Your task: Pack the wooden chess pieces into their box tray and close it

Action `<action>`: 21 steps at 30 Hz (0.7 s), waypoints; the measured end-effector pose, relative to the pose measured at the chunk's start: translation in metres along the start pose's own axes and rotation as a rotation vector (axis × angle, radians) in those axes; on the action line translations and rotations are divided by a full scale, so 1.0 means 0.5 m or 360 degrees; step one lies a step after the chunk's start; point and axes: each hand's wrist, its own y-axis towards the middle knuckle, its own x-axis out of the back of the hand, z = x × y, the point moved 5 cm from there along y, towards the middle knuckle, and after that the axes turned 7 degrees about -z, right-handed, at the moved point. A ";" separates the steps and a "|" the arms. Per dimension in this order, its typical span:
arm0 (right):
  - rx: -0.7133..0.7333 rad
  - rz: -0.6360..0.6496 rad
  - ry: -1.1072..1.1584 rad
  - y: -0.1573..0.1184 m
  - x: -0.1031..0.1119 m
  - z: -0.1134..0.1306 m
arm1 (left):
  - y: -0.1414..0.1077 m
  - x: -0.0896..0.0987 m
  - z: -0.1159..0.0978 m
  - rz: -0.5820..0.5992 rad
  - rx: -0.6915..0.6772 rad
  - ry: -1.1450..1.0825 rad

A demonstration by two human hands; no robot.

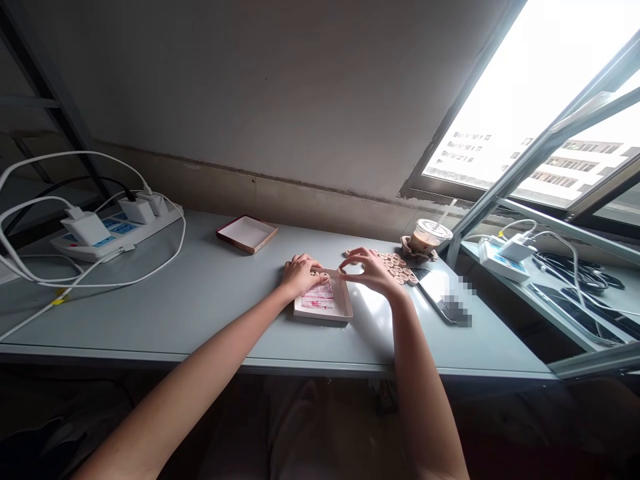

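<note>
A shallow white open box [346, 308] lies on the desk, with a sheet of red-printed paper [320, 297] inside. My left hand [300, 275] is curled over the box's far left corner, its thumb reaching inside beside a couple of round wooden Chinese chess pieces [324, 278]. Between the thumb and index finger of my right hand [373, 272] is a small round piece [342, 271], just over the far right corner of the box. Behind that hand more Chinese chess pieces [400, 272] lie spread in a group, partly hidden by it.
The box lid [247, 233] lies open side up at the back left. A phone [437, 297] and an iced drink cup [430, 235] in a brown holder stand right. White cables loop around a power strip [95, 247] at the left; another strip [504, 260] lies far right.
</note>
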 end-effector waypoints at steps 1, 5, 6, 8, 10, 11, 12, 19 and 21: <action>0.0036 0.0082 0.0011 -0.001 -0.010 0.006 | 0.000 0.000 0.000 -0.0001 0.0007 0.0004; 0.0062 0.0143 -0.0089 -0.001 -0.035 0.013 | -0.001 -0.002 0.000 -0.0002 0.0007 0.0037; 0.0063 0.0133 -0.0131 0.000 -0.038 0.013 | 0.000 -0.002 0.000 -0.0004 0.0004 0.0047; 0.0080 0.0147 -0.0176 0.002 -0.044 0.014 | 0.000 -0.003 0.001 -0.0006 0.0007 0.0053; 0.0104 0.0174 -0.0145 0.003 -0.047 0.016 | 0.002 -0.005 0.004 -0.0001 0.0020 0.0031; 0.0110 0.0174 -0.0122 0.004 -0.046 0.016 | 0.003 -0.007 0.005 0.0003 0.0028 0.0016; 0.0110 0.0168 -0.0103 0.004 -0.044 0.016 | 0.003 -0.008 0.007 0.0004 0.0035 0.0003; 0.0101 0.0180 -0.0025 0.006 -0.035 0.013 | 0.004 -0.007 0.009 0.0004 0.0059 -0.0034; 0.0050 0.0216 0.0043 0.005 -0.036 0.010 | 0.004 -0.006 0.010 0.0016 0.0061 -0.0044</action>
